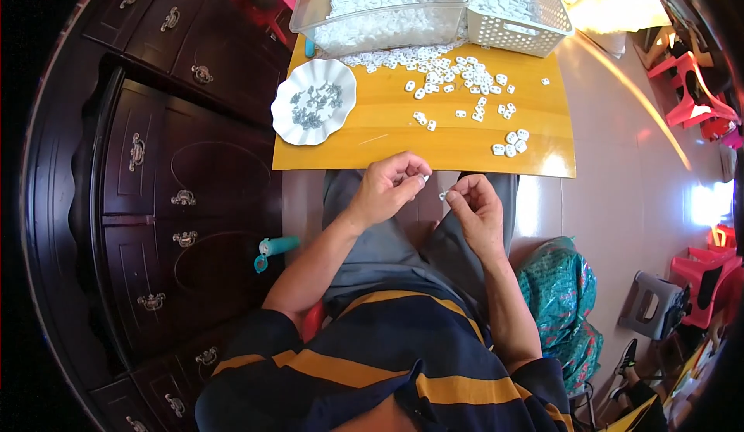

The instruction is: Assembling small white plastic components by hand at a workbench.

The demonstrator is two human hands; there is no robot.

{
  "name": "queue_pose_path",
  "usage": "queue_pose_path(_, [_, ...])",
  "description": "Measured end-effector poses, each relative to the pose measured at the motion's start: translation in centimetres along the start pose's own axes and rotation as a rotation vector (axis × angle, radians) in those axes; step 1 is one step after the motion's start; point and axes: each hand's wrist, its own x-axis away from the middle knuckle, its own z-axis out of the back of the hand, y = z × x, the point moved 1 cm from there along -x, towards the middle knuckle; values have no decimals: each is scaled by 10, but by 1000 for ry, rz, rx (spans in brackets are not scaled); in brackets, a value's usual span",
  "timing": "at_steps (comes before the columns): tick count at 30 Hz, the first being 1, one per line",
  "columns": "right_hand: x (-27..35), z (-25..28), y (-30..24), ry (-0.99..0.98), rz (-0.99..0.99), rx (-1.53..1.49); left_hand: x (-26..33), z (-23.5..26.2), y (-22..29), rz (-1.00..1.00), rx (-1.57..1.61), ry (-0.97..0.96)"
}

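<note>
Just past the near edge of the yellow table point(356, 153), my left hand point(390, 188) is closed, its thumb and forefinger pinching a small white plastic piece point(425, 178). A short gap separates it from my right hand point(478, 211), which pinches a tiny pale, shiny piece point(443, 196) at its fingertips. The exact kind of that piece is too small to make out. On the table's left lies a white wavy-rimmed dish point(284, 122) holding many small grey pieces point(316, 106). Loose white plastic pieces point(465, 75) are scattered across the middle, with a small cluster point(510, 144) nearer the right front.
A clear plastic bin point(372, 38) and a white perforated basket point(519, 37), both full of white pieces, stand at the far edge. Dark wooden cabinets point(201, 192) line the left. A teal bottle point(279, 245) lies beside them; a green patterned bag point(559, 300) sits at right.
</note>
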Motion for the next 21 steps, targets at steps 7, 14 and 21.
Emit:
queue_pose_path(7, [1,0,1,-6,-7,-25,9,1,-5,-59,103,0])
queue_pose_path(14, [3,-4,0,-53,-22,6,7,14,-3,-148,-220,-16])
queue_pose_path(21, [5,-7,5,-82,-5,92,11,5,-9,-42,-21,-13])
